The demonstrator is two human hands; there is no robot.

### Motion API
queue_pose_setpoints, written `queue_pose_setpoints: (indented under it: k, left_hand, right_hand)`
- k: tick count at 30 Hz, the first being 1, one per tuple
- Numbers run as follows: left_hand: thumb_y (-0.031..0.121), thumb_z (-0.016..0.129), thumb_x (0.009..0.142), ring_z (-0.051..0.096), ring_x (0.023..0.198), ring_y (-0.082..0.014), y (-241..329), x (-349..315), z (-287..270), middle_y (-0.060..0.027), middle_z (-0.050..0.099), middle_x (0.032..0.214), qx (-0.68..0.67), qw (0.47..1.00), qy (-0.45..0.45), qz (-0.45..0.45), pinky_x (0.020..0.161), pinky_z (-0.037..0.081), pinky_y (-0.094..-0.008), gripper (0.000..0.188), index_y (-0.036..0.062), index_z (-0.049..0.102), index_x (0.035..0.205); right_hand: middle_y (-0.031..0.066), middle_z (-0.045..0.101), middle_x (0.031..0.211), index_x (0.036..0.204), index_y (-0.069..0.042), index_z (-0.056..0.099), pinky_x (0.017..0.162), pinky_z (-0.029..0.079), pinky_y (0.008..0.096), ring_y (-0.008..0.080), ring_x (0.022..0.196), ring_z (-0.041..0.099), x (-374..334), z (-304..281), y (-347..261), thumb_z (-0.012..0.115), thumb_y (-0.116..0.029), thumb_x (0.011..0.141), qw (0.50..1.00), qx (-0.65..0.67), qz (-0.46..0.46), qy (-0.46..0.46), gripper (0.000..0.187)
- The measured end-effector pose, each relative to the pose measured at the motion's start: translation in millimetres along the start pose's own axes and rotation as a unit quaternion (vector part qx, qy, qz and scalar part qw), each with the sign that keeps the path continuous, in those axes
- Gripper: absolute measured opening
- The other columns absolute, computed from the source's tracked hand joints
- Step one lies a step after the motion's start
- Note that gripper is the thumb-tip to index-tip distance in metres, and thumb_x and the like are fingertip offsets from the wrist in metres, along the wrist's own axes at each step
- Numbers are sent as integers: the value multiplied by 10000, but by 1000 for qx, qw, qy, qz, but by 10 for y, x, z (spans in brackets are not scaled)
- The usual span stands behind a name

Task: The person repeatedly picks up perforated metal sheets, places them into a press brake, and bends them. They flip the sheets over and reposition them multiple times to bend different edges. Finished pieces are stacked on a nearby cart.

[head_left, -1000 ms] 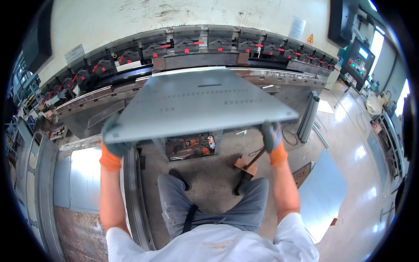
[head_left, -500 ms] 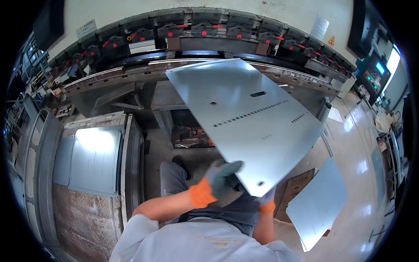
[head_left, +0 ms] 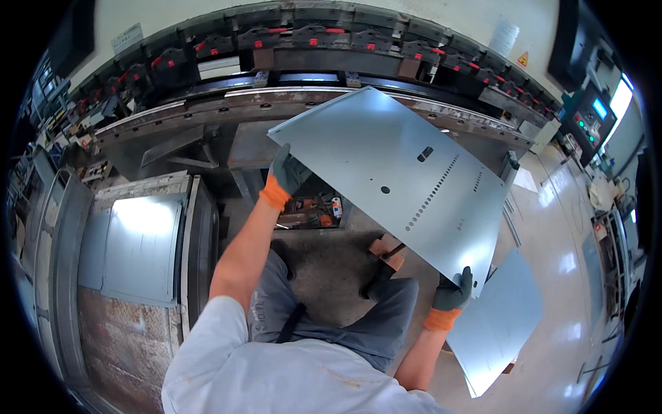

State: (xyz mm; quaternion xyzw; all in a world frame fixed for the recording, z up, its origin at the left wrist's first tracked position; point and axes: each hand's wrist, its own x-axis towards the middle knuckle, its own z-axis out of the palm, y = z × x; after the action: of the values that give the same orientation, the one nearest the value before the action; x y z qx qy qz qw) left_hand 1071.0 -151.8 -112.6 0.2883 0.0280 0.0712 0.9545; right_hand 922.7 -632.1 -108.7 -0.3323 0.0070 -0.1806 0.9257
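Observation:
A large flat metal sheet [head_left: 358,148] with a slot, round holes and rows of small perforations is held out in front of me, tilted, its far corner over the bed of the press brake [head_left: 310,93]. My left hand [head_left: 290,171], in a grey-green glove with an orange cuff, grips the sheet's left edge near the far end; the fingers are partly hidden beneath it. At the near right corner my right hand [head_left: 455,290], gloved the same way, is closed on the sheet with the thumb on top.
To the left, metal sheets [head_left: 141,255] lie on a rusty platform [head_left: 124,338]. More cut sheets [head_left: 500,324] are stacked low at my right. Under the press bed stands a metal stand [head_left: 252,148] holding tools. A control panel [head_left: 589,121] hangs at the far right.
My left hand has moved from the sheet's near end forward along its left edge. The sheet has turned clockwise, and my right hand has come out to the right with its near corner.

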Motion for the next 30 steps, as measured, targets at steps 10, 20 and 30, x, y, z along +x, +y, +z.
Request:
queue_pose_setpoints:
  k: [10,20,30]
  left_hand:
    - [232,622,948,702,1001,-256,45,415,-178,-116,689,1134,38,999,-13,-34,880,598,-421,358,30,556,1236]
    - [144,620,933,662,1083,-292,318,-258,81,-137,653,1184,140,982,-55,116,896,575,-439,414,-4,520,1307]
    - [32,657,892,681,1021,-249,829,-1626,-76,-106,675,1105,-21,971,70,229,862,576,-367,325,15,601,1211]
  right_hand:
    - [166,618,1244,1274,69,544,986,535,409,275,1162,605,62,-225,1,541,-126,957,1000,-7,-11,-19,372]
    - [151,613,1271,1306,40,537,963,512,383,259,1143,611,13,-155,-322,575,-177,930,999,19,-8,-47,436]
    - [154,555,1379,1413,3,470,1086,438,427,275,1268,543,305,136,27,560,-109,886,992,21,48,-117,547]
